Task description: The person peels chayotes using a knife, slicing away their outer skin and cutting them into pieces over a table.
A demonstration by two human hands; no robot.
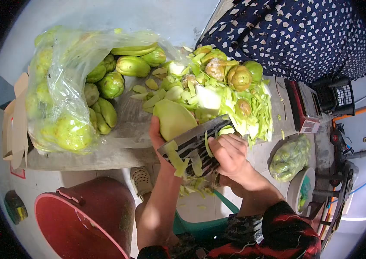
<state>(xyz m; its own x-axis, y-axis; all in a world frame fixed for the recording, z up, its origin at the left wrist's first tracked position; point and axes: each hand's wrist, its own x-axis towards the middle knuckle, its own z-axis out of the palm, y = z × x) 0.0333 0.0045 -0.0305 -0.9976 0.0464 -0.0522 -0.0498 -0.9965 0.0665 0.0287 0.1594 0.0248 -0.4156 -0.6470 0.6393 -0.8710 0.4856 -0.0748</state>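
Observation:
My left hand (155, 131) is wrapped round the near side of a pale green, peeled-looking chayote (173, 120); most of its fingers are hidden. My right hand (231, 156) is closed on a broad-bladed knife (200, 140), whose wide dark-streaked blade lies across the chayote's near side. Strips of peel (173, 155) stick to the blade. Just beyond both hands, a heap of green peelings (228, 103) covers the table, with several whole chayotes (239, 77) and white peeled pieces (208, 97) among it.
A clear plastic bag (62, 86) of unpeeled chayotes (112, 84) lies at the table's left. Below stands a red bucket (83, 216). A filled bag (291, 157) and a white tub (300, 192) are on the floor at right. A person in dotted cloth (286, 39) is across the table.

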